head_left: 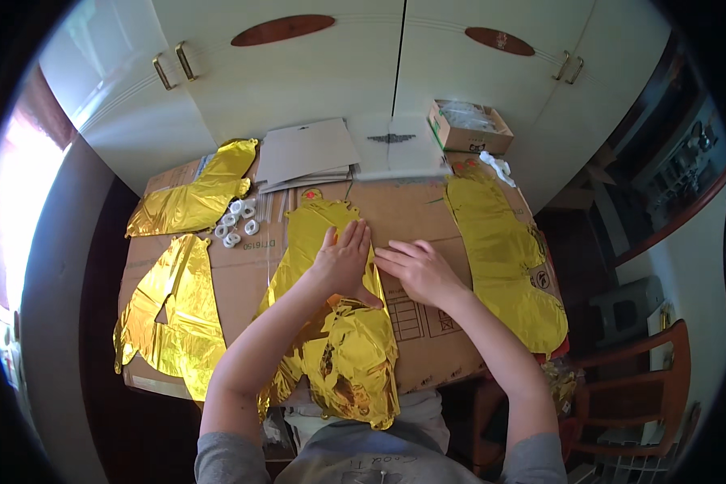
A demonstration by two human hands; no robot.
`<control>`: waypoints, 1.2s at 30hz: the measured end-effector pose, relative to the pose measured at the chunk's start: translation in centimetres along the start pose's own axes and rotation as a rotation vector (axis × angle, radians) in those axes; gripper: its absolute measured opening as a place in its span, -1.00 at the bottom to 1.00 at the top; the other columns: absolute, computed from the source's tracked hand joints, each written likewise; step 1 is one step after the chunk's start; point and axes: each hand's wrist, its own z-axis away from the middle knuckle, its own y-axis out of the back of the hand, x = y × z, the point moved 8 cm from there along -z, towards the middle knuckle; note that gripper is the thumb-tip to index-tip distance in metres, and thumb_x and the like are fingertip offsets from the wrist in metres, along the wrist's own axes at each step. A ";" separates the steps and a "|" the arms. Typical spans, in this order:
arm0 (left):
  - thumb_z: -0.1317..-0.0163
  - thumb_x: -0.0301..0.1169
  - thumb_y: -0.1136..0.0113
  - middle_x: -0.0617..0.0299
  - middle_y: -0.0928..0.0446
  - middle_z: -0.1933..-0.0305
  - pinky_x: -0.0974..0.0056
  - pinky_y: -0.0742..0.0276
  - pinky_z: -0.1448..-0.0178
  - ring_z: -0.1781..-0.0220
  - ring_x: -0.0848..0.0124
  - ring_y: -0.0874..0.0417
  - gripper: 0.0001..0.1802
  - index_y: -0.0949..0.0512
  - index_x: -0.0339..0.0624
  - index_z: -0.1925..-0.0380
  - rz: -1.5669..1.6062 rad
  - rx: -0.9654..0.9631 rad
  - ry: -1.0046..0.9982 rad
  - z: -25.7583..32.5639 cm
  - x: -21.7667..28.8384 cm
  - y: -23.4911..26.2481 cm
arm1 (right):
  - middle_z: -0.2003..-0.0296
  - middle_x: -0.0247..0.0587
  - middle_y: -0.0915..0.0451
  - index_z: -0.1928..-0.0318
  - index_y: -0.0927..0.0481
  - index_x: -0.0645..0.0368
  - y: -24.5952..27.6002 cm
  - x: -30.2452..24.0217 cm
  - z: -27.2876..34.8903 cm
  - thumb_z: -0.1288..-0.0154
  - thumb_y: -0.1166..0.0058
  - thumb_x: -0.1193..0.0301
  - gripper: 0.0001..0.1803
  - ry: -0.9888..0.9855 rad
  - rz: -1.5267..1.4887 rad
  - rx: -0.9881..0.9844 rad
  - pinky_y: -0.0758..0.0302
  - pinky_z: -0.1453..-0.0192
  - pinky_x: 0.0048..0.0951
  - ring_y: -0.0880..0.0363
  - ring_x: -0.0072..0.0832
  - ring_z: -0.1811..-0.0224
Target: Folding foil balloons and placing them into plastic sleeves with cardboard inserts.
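A flat, uninflated gold foil balloon (310, 230) lies before me, its upper part spread out and its lower part crumpled over the near table edge. My left hand (343, 262) presses flat on it, fingers stretched away from me and together. Just right of it, my right hand (422, 273) rests low with fingers extended toward the foil's right edge; whether the fingertips touch the foil is hard to tell. Neither hand grips anything. More gold foil balloons lie around: one at the right (496, 266), a triangular-holed one at near left (173, 315), and one at far left (198, 194).
Brown cardboard (427, 214) covers the table. White ribbon rolls (252, 227) sit left of centre. Grey card sheets (306, 149) are stacked behind, beside a box of clear plastic bags (469, 125) and a white object (498, 168). Cabinets (298, 73) rise behind; a wooden chair (633, 395) stands right.
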 end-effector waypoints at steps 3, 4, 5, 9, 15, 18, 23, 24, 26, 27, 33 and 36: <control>0.45 0.62 -0.22 -0.19 0.05 -0.55 -0.25 0.20 -0.55 -0.62 0.03 0.12 0.64 0.01 -0.53 -0.42 0.022 -0.005 0.002 0.2 0.0 -0.1 | -0.21 -0.52 -0.54 -0.15 -0.60 -0.14 -1.6 1.2 -1.5 -0.28 0.03 0.47 -0.57 0.107 -0.012 -0.107 -0.31 -0.34 -0.22 -0.39 -0.42 -0.35; 0.45 0.63 -0.20 -0.19 0.05 -0.55 -0.26 0.20 -0.55 -0.62 0.03 0.12 0.65 0.02 -0.53 -0.42 0.014 -0.002 0.003 0.2 -0.1 -0.1 | -0.22 -0.54 -0.54 -0.15 -0.60 -0.16 -1.7 1.2 -1.6 -0.29 0.02 0.46 -0.57 0.142 0.004 -0.116 -0.31 -0.35 -0.22 -0.37 -0.42 -0.36; 0.45 0.64 -0.19 -0.19 0.05 -0.55 -0.26 0.20 -0.55 -0.62 0.02 0.12 0.65 0.02 -0.53 -0.42 0.005 0.002 0.003 0.3 -0.2 0.0 | -0.22 -0.56 -0.53 -0.15 -0.60 -0.18 -1.6 1.2 -1.6 -0.29 0.01 0.44 -0.57 0.177 0.020 -0.125 -0.30 -0.35 -0.21 -0.36 -0.42 -0.37; 0.47 0.67 -0.15 -0.19 0.05 -0.55 -0.29 0.22 -0.54 -0.62 0.02 0.13 0.67 0.03 -0.53 -0.42 0.016 0.031 -0.006 0.1 -0.2 -0.9 | -0.21 -0.58 -0.55 -0.12 -0.63 -0.19 -1.1 0.3 -0.7 -0.20 -0.09 0.44 -0.55 0.289 -0.016 -0.124 -0.28 -0.35 -0.23 -0.37 -0.42 -0.36; 0.48 0.65 -0.17 -0.20 0.06 -0.55 -0.32 0.22 -0.53 -0.62 0.01 0.13 0.67 0.03 -0.52 -0.42 0.001 0.038 -0.001 0.3 -0.1 -0.8 | -0.23 -0.65 -0.51 -0.12 -0.63 -0.27 -0.1 -1.4 1.2 -0.16 -0.12 0.42 -0.52 0.415 -0.005 -0.278 -0.26 -0.38 -0.18 -0.33 -0.46 -0.39; 0.47 0.63 -0.20 -0.19 0.05 -0.56 -0.33 0.23 -0.53 -0.62 0.02 0.12 0.66 0.03 -0.51 -0.43 0.016 0.020 0.001 0.3 -0.1 -0.5 | -0.27 -0.67 -0.48 -0.16 -0.58 -0.30 0.0 -2.2 2.2 -0.15 -0.11 0.41 -0.48 0.446 0.001 -0.332 -0.23 -0.41 -0.16 -0.31 -0.48 -0.40; 0.47 0.61 -0.22 -0.16 0.06 -0.56 -0.34 0.24 -0.53 -0.62 0.02 0.13 0.65 0.05 -0.49 -0.44 0.011 0.027 0.007 0.3 -0.2 -0.7 | -0.31 -0.68 -0.44 -0.22 -0.53 -0.33 0.5 -3.4 3.6 -0.13 -0.11 0.41 -0.41 0.471 0.018 -0.361 -0.18 -0.46 -0.13 -0.29 -0.51 -0.42; 0.46 0.61 -0.22 -0.16 0.06 -0.56 -0.34 0.24 -0.53 -0.62 0.02 0.13 0.65 0.05 -0.49 -0.44 0.012 0.027 0.007 0.3 -0.3 -0.7 | -0.31 -0.68 -0.44 -0.23 -0.52 -0.33 0.6 -3.7 3.9 -0.13 -0.11 0.41 -0.41 0.473 0.012 -0.365 -0.17 -0.46 -0.12 -0.28 -0.52 -0.43; 0.47 0.61 -0.22 -0.15 0.07 -0.57 -0.34 0.25 -0.53 -0.62 0.03 0.14 0.65 0.05 -0.49 -0.44 0.008 0.020 0.010 0.2 -0.3 -0.8 | -0.31 -0.68 -0.44 -0.22 -0.53 -0.33 0.7 -4.1 4.4 -0.15 -0.09 0.40 -0.43 0.467 0.001 -0.362 -0.17 -0.47 -0.11 -0.27 -0.52 -0.43; 0.47 0.60 -0.22 -0.15 0.07 -0.57 -0.34 0.25 -0.53 -0.63 0.03 0.15 0.65 0.06 -0.48 -0.44 0.006 0.016 0.010 0.1 -0.3 -0.9 | -0.31 -0.69 -0.44 -0.21 -0.54 -0.34 0.8 -4.2 4.8 -0.15 -0.08 0.40 -0.43 0.463 -0.003 -0.360 -0.16 -0.47 -0.10 -0.27 -0.52 -0.44; 0.49 0.62 -0.20 -0.14 0.09 -0.57 -0.34 0.27 -0.53 -0.63 0.04 0.18 0.67 0.07 -0.48 -0.44 -0.004 -0.012 0.010 0.1 -0.2 -0.8 | -0.27 -0.69 -0.47 -0.16 -0.58 -0.33 1.2 -5.2 6.1 -0.20 -0.05 0.35 -0.51 0.447 -0.030 -0.342 -0.15 -0.48 -0.10 -0.25 -0.52 -0.45; 0.49 0.63 -0.19 -0.15 0.09 -0.57 -0.35 0.26 -0.53 -0.63 0.02 0.18 0.67 0.07 -0.49 -0.44 0.005 -0.004 0.008 0.1 -0.3 -0.7 | -0.24 -0.69 -0.50 -0.14 -0.60 -0.33 1.9 -6.0 6.4 -0.20 -0.06 0.33 -0.54 0.440 -0.017 -0.328 -0.14 -0.49 -0.10 -0.25 -0.48 -0.45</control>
